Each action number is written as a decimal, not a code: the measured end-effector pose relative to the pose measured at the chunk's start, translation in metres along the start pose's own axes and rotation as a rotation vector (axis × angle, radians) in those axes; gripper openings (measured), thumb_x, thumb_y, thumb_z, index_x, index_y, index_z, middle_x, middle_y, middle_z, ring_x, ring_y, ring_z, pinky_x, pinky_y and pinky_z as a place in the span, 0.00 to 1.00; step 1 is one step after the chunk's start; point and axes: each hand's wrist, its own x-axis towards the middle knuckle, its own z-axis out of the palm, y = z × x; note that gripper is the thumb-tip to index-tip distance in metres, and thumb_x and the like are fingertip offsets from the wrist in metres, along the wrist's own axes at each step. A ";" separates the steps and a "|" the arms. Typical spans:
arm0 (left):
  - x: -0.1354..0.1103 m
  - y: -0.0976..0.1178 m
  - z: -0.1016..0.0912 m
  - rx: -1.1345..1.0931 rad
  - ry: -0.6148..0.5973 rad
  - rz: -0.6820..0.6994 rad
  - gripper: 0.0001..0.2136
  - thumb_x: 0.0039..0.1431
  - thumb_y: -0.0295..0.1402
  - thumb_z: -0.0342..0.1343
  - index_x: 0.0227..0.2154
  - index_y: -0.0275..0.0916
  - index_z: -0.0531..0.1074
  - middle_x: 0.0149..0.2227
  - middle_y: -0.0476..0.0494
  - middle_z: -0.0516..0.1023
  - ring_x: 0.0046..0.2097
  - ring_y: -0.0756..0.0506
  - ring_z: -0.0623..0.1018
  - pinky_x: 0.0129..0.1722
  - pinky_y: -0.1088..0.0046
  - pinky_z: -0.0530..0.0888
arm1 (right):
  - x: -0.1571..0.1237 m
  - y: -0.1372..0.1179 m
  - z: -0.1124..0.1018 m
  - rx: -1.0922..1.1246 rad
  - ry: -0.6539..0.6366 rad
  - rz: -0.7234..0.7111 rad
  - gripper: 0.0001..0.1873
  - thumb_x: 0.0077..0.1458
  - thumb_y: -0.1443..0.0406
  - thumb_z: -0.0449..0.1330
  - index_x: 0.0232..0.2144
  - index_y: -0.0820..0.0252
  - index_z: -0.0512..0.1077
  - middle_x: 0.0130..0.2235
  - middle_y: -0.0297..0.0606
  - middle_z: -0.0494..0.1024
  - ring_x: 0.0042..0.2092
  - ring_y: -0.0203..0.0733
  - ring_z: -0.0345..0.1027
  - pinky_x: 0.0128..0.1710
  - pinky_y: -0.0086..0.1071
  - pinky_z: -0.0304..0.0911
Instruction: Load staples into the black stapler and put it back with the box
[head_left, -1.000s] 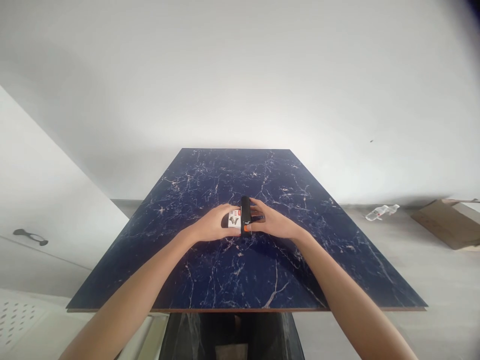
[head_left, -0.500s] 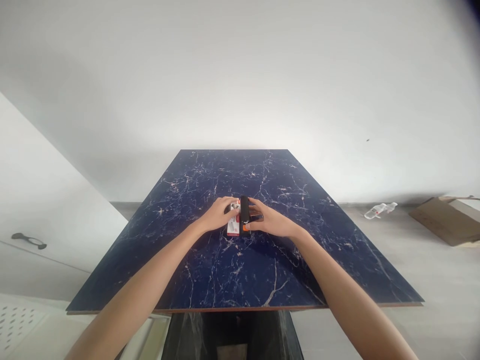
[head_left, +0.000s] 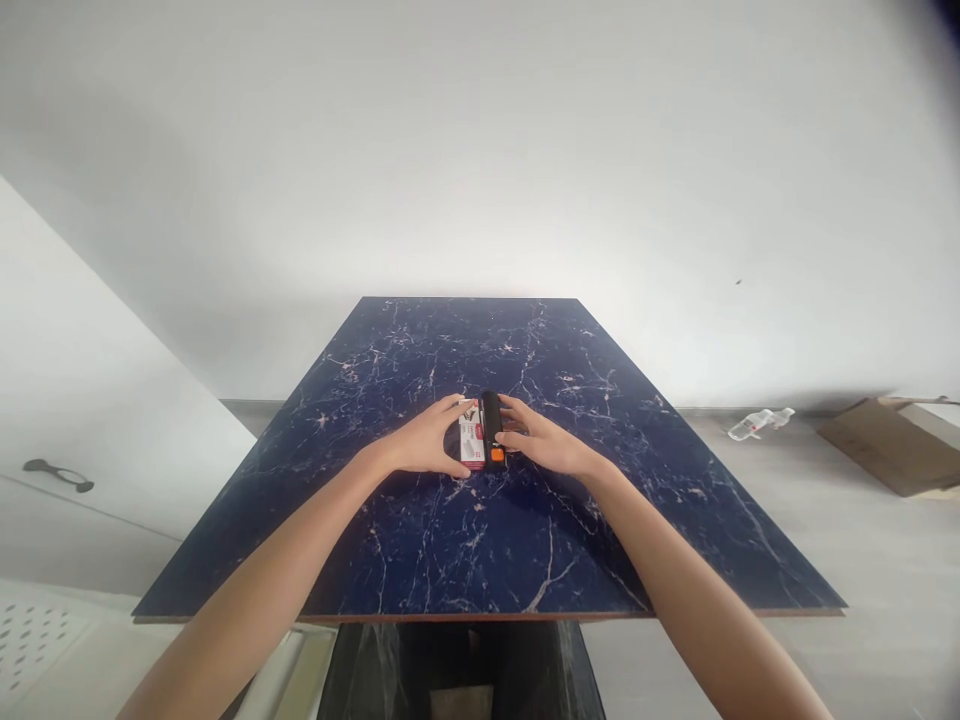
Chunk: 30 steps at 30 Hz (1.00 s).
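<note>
The left hand (head_left: 424, 445) rests against a small white-and-red box (head_left: 472, 445), fingers curved around its left side. The right hand (head_left: 544, 443) grips a black device (head_left: 491, 432) with an orange end, touching the box's right side. Both items lie mid-table (head_left: 450, 560). The box print is illegible; the fingers partly hide both items.

Mid-table (head_left: 420, 560): small box (head_left: 472, 446) touching stapler (head_left: 492, 438) on its right. Left hand (head_left: 424, 443) left of box, right hand (head_left: 545, 443) right of stapler. Bottle (head_left: 754, 424), cardboard (head_left: 885, 443) on floor far right.
</note>
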 end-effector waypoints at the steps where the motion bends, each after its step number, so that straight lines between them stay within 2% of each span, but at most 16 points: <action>1: 0.004 0.001 0.002 0.001 0.002 -0.004 0.55 0.44 0.56 0.68 0.71 0.51 0.45 0.73 0.38 0.43 0.69 0.29 0.55 0.61 0.52 0.66 | 0.000 0.001 -0.001 -0.002 0.020 0.010 0.37 0.62 0.59 0.59 0.69 0.50 0.51 0.66 0.45 0.62 0.62 0.52 0.63 0.57 0.50 0.67; 4: 0.025 0.003 0.007 0.011 0.000 -0.013 0.56 0.43 0.57 0.68 0.71 0.48 0.45 0.73 0.39 0.43 0.70 0.29 0.52 0.64 0.52 0.62 | -0.001 0.013 -0.010 0.008 0.109 0.038 0.34 0.62 0.60 0.58 0.67 0.51 0.53 0.64 0.45 0.65 0.59 0.49 0.66 0.57 0.47 0.67; 7: 0.066 0.010 0.018 0.020 -0.012 0.036 0.58 0.40 0.57 0.68 0.71 0.45 0.46 0.73 0.38 0.44 0.71 0.30 0.51 0.67 0.55 0.58 | -0.007 0.031 -0.033 -0.039 0.233 0.040 0.30 0.62 0.60 0.56 0.65 0.51 0.57 0.62 0.43 0.68 0.57 0.47 0.69 0.57 0.46 0.67; 11: 0.139 0.034 0.046 0.021 0.000 0.148 0.58 0.38 0.57 0.69 0.70 0.40 0.49 0.71 0.32 0.48 0.71 0.31 0.51 0.67 0.55 0.57 | -0.023 0.054 -0.081 -0.229 0.473 0.090 0.29 0.60 0.60 0.58 0.62 0.53 0.61 0.59 0.43 0.72 0.55 0.47 0.71 0.57 0.44 0.65; 13: 0.175 0.052 0.060 0.023 0.017 0.187 0.57 0.38 0.55 0.70 0.69 0.37 0.51 0.70 0.30 0.51 0.70 0.31 0.55 0.66 0.57 0.58 | -0.032 0.063 -0.107 -0.305 0.578 0.153 0.29 0.58 0.60 0.58 0.62 0.55 0.63 0.58 0.44 0.74 0.53 0.47 0.73 0.56 0.43 0.65; 17: 0.226 0.084 0.080 0.027 0.039 0.235 0.54 0.38 0.52 0.70 0.67 0.33 0.55 0.67 0.29 0.57 0.67 0.32 0.62 0.64 0.61 0.62 | -0.044 0.077 -0.150 -0.427 0.725 0.252 0.31 0.56 0.61 0.58 0.61 0.59 0.63 0.54 0.45 0.76 0.52 0.48 0.73 0.54 0.43 0.65; 20: 0.248 0.097 0.089 0.028 0.043 0.236 0.54 0.39 0.53 0.70 0.67 0.33 0.56 0.66 0.28 0.58 0.66 0.31 0.62 0.64 0.61 0.63 | -0.049 0.082 -0.168 -0.519 0.777 0.246 0.30 0.55 0.62 0.57 0.61 0.60 0.65 0.53 0.45 0.77 0.52 0.49 0.72 0.53 0.41 0.66; 25: 0.266 0.106 0.099 0.022 0.030 0.196 0.54 0.40 0.55 0.68 0.68 0.37 0.53 0.69 0.31 0.54 0.66 0.31 0.63 0.62 0.59 0.65 | -0.053 0.083 -0.183 -0.635 0.831 0.262 0.30 0.54 0.63 0.55 0.60 0.61 0.66 0.54 0.46 0.77 0.54 0.51 0.71 0.54 0.42 0.64; 27: 0.271 0.110 0.102 0.054 0.010 0.179 0.54 0.41 0.54 0.68 0.69 0.37 0.51 0.70 0.31 0.51 0.68 0.30 0.60 0.63 0.56 0.62 | -0.054 0.084 -0.186 -0.627 0.851 0.286 0.30 0.54 0.62 0.55 0.60 0.61 0.66 0.54 0.47 0.77 0.54 0.52 0.71 0.54 0.42 0.65; 30: 0.274 0.115 0.104 0.140 -0.023 0.145 0.56 0.43 0.56 0.67 0.70 0.37 0.47 0.72 0.27 0.45 0.70 0.25 0.51 0.65 0.46 0.55 | -0.056 0.087 -0.186 -0.584 0.862 0.289 0.30 0.55 0.61 0.55 0.60 0.59 0.66 0.54 0.45 0.77 0.52 0.51 0.72 0.53 0.42 0.65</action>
